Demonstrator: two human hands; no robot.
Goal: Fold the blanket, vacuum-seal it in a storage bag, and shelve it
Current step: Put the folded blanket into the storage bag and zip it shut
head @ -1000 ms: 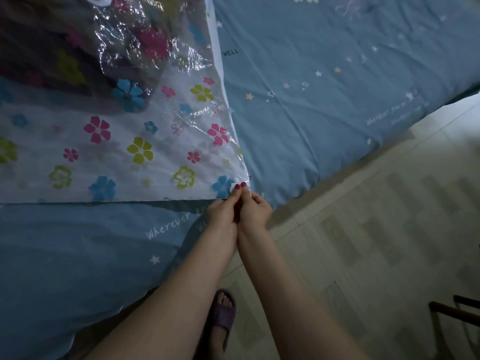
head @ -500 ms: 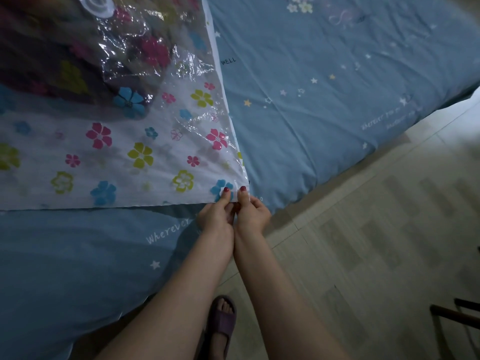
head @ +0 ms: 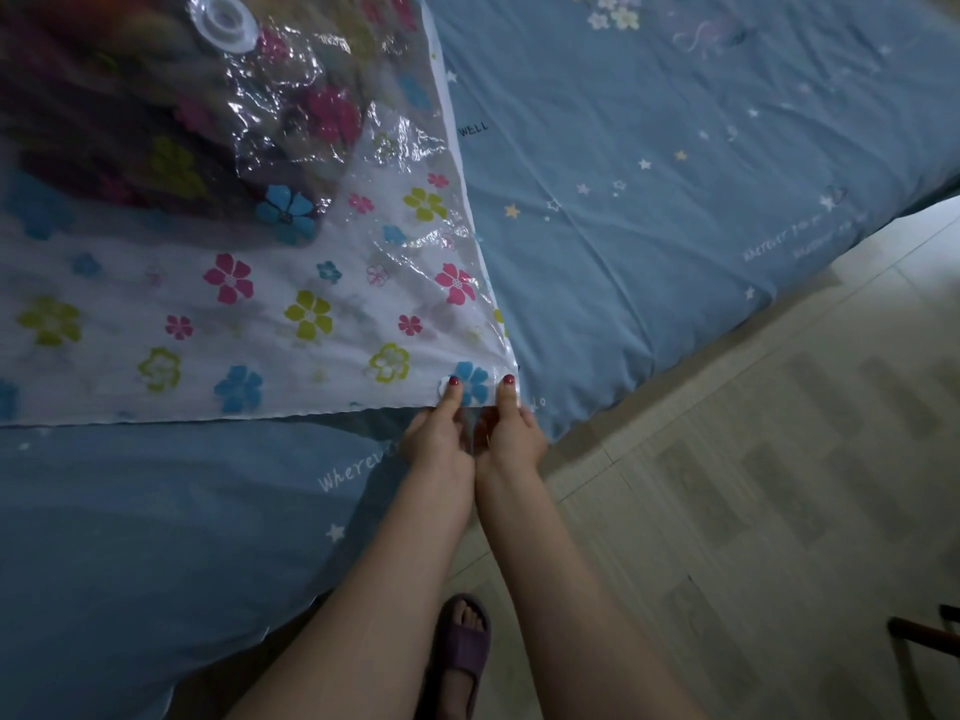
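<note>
Blue bed (head: 649, 210) fills the view, its corner jutting over pale floor (head: 779, 485). On it lies the flowered storage bag (head: 234, 304), cut off at left and top, the dark blanket (head: 104, 122) inside blurred behind crinkled plastic. A round valve (head: 224, 20) sits on top. Left hand (head: 441, 433) and right hand (head: 511, 428), side by side, pinch the bag's near corner at the mattress edge. A sandalled foot (head: 462, 641) stands below; a dark chair piece (head: 924, 628) sits lower right.

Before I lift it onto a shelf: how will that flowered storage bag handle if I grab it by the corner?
The storage bag looks floppy: its clear film crinkles near the valve. The flat margin the left hand and right hand pinch would probably bend, not carry the load. The glossy plastic may slip, and the dark blanket bulges at one end, so it would likely sag.
</note>
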